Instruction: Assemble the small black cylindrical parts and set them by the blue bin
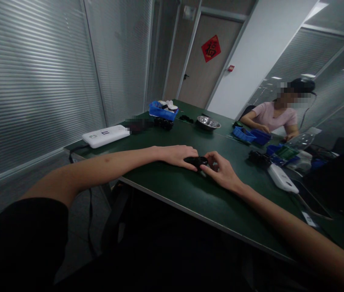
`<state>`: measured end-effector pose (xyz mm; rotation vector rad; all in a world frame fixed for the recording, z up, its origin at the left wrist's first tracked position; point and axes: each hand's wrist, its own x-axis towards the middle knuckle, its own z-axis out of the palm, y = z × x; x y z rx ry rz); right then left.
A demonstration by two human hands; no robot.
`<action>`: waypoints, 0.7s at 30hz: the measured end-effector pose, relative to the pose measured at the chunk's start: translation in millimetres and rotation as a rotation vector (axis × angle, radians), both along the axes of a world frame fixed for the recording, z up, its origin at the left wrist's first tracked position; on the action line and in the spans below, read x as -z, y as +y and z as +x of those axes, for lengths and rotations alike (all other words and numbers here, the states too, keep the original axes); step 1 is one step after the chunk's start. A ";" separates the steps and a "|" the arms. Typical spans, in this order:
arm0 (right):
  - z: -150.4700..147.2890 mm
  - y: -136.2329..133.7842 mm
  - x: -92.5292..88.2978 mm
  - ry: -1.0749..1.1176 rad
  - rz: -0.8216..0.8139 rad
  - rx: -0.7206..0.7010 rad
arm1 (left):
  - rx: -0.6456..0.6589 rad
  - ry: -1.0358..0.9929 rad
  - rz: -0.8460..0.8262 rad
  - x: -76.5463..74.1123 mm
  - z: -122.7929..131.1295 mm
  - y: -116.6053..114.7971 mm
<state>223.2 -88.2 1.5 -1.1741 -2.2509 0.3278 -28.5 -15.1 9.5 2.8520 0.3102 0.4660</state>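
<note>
A small glossy black object (200, 161), longish with a rounded right end, lies low over the green table between my hands; its exact kind cannot be made out. My left hand (179, 155) is closed over its left part, thumb along the near side. At the right end, the thumb and curled fingers of my right hand (222, 170) close around the rounded tip. My fingers hide part of the object.
On the green table (165, 190) stand a blue basket (162, 111) with white items, a metal bowl (208, 123), white power banks (106, 136) and small blue trays (244, 134). A plastic bottle (301, 144) lies tilted at right. Across the table sits a person (276, 115).
</note>
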 end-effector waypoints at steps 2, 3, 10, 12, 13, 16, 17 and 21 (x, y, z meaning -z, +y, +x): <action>0.5 -0.3 -0.8 -0.003 -0.004 -0.015 | -0.007 0.012 -0.001 -0.4 -0.4 -0.4; 0.9 -0.7 -1.4 -0.009 -0.002 -0.026 | -0.012 0.016 -0.002 -0.7 -0.7 -0.7; 0.5 -0.9 -1.4 -0.004 0.015 -0.029 | -0.006 0.039 -0.008 -2.7 -1.0 -1.0; 0.2 0.7 0.3 0.001 0.025 -0.005 | 0.004 0.035 -0.001 -2.3 -0.7 -0.5; 0.3 1.3 0.9 -0.003 0.027 0.000 | 0.006 0.033 0.001 -2.0 -0.7 -0.2; 1.1 1.5 0.6 -0.038 0.046 -0.013 | 0.002 0.030 0.001 -1.1 -1.1 0.7; 1.3 1.0 -0.1 -0.052 0.054 -0.022 | 0.000 0.029 0.001 -1.0 -1.3 0.9; 0.8 -0.6 -1.9 -0.077 0.061 -0.053 | -0.006 0.029 -0.003 -0.6 -1.8 1.5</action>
